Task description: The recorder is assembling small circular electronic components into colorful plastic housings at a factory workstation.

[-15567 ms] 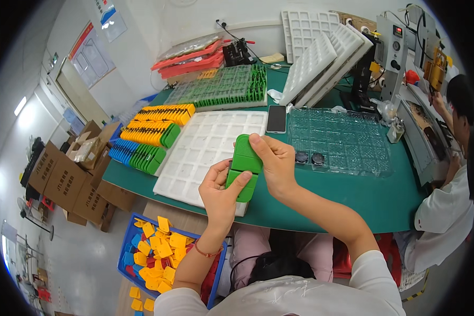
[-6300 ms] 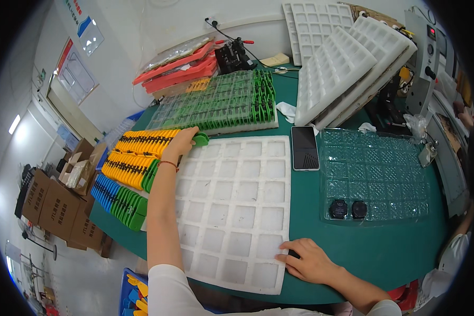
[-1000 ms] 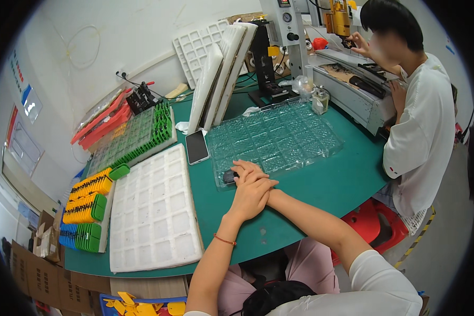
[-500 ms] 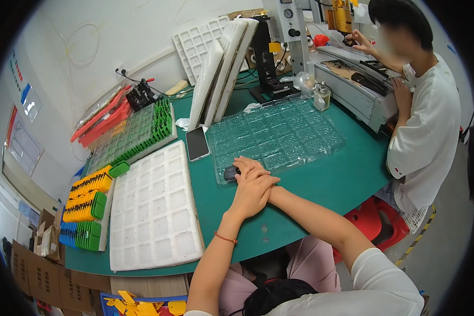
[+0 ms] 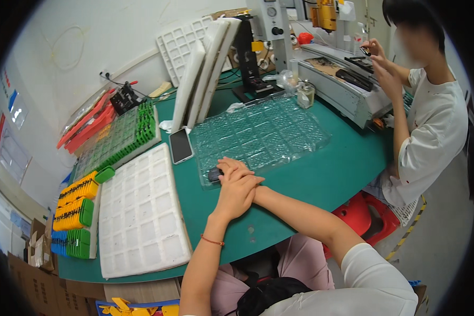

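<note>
My left hand (image 5: 237, 190) lies across the back of my right hand, its fingers stretched out toward the right. Beneath it, my right hand (image 5: 228, 165) rests with fingers extended at the near left corner of a clear plastic compartment tray (image 5: 268, 129). A small dark block-like piece (image 5: 214, 175) sits in that corner, beside the right fingertips. Whether the fingers touch it I cannot tell. Part of the right hand is covered by the left. A phone (image 5: 181, 146) with a dark screen lies left of the tray.
White foam tray (image 5: 142, 216) at left; yellow, green and blue plastic holders (image 5: 76, 210) beside it. Foam trays (image 5: 203, 68) lean behind; a glass bottle (image 5: 305, 95) stands near a machine (image 5: 342, 84). At right, a co-worker holds up a small dark piece (image 5: 365, 51).
The co-worker has brought both hands together and raised a small dark piece. My hands keep their pose on the tray corner. The whole view has shifted slightly, with things sitting farther left.
</note>
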`<action>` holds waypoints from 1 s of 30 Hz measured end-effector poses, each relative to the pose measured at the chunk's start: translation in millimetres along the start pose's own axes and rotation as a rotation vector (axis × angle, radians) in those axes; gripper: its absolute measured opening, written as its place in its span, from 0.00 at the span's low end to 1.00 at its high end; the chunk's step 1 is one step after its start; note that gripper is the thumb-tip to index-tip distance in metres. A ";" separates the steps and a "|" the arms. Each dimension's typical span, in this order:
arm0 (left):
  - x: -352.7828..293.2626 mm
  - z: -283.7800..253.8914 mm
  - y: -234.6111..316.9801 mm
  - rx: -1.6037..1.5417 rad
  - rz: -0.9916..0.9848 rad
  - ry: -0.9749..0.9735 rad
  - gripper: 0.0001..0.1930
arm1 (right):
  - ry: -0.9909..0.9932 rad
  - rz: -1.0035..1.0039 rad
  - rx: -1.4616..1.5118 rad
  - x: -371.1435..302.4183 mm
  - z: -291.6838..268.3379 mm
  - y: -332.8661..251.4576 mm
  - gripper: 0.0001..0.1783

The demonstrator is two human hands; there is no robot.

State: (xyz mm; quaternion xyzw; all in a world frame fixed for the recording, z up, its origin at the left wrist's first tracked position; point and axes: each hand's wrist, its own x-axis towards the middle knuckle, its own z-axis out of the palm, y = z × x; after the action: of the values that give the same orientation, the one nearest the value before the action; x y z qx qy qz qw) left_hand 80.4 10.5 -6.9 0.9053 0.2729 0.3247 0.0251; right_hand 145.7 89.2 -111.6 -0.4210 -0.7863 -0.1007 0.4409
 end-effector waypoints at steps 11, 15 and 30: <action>4.3 0.3 1.6 0.010 0.035 0.032 0.10 | -0.012 0.020 -0.002 2.0 -11.7 -1.7 0.18; 3.9 0.2 2.7 0.019 0.034 0.032 0.10 | -0.018 0.001 0.021 2.0 -14.0 -3.6 0.18; 3.2 -1.7 4.8 -0.010 -0.003 -0.013 0.11 | 0.010 -0.025 0.044 3.0 -15.0 -4.1 0.18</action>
State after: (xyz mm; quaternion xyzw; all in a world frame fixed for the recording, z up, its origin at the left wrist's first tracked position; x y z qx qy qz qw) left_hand 83.7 7.8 -2.6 0.9067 0.2726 0.3201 0.0317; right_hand 151.0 80.4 -99.5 -0.4010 -0.7912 -0.0910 0.4526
